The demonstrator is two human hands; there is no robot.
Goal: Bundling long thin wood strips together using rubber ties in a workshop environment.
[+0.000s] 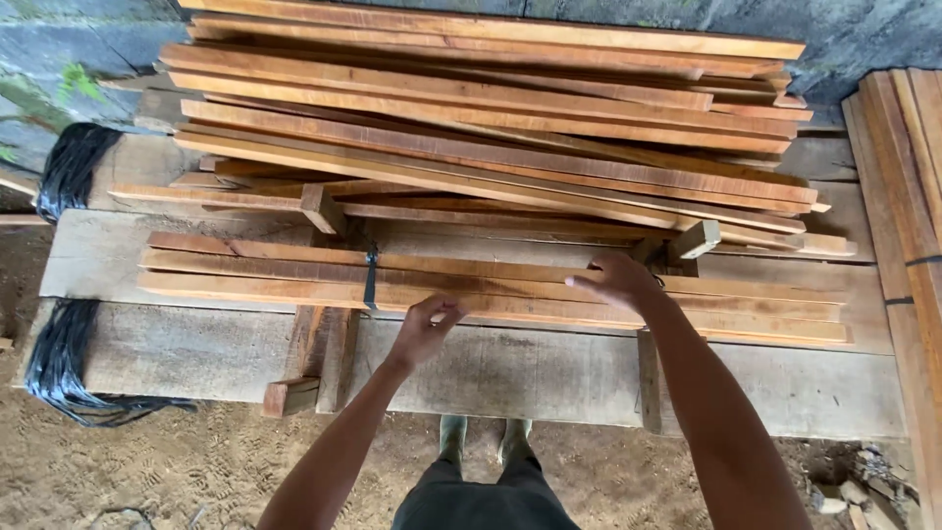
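1. We stood over a low stack of grey planks that served as our table, with a bundle of reddish wooden slats lying across it at twelve o'clock from our boots.
2. Our left hand hovered at the near edge of the bundle, fingers curled and pinched together — we could not tell whether it gripped anything, perhaps a strand of tie.
3. Our right hand lay at about one o'clock, fingers spread and released, resting on or just above the top slat; contact was hard to judge.
4. A black strap already bound the bundle at eleven o'clock from the left hand.
5. Beyond it, at twelve o'clock, a loose pile of longer slats lay heaped and untied.
6. Coils of black strapping hung off the table at nine o'clock.
7. To do this well, we judged it best to press the slats flat and flush with the right hand, keep their ends even, and hold the bundle tight while the left worked — a slack bundle would likely slip apart.
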